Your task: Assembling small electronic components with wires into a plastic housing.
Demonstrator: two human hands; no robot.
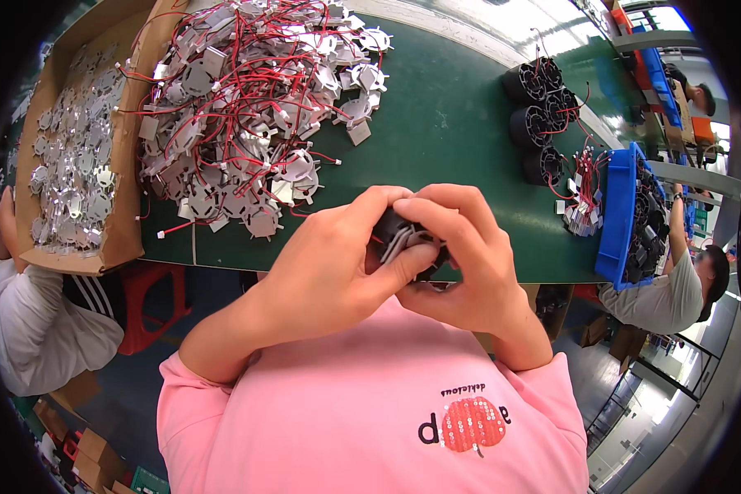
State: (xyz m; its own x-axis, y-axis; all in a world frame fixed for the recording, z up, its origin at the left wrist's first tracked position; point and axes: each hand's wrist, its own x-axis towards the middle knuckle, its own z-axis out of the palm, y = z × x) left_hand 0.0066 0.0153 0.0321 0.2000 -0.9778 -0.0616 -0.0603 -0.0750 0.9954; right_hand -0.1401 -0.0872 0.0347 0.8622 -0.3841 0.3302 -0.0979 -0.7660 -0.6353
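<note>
Close to my chest, by the table's near edge, both my hands are closed round a black round plastic housing (397, 224). A pale grey plate-like part (412, 239) shows at its open side. My left hand (337, 251) grips the housing from the left, its thumb lying across the grey part. From the right, my right hand (469, 255) wraps over it with curled fingers. My fingers hide most of the housing. Beyond my left hand lies a big heap of grey-white flat parts (222, 115) with red and black wires and white connectors.
A cardboard box (132, 165) of silvery flat parts stands left on the green table (436, 107). At the right are several black cylindrical housings (531, 128), a wired bundle (584, 193) and a blue bin (613, 222) of black parts. People sit at both sides; a red stool (152, 305) stands left.
</note>
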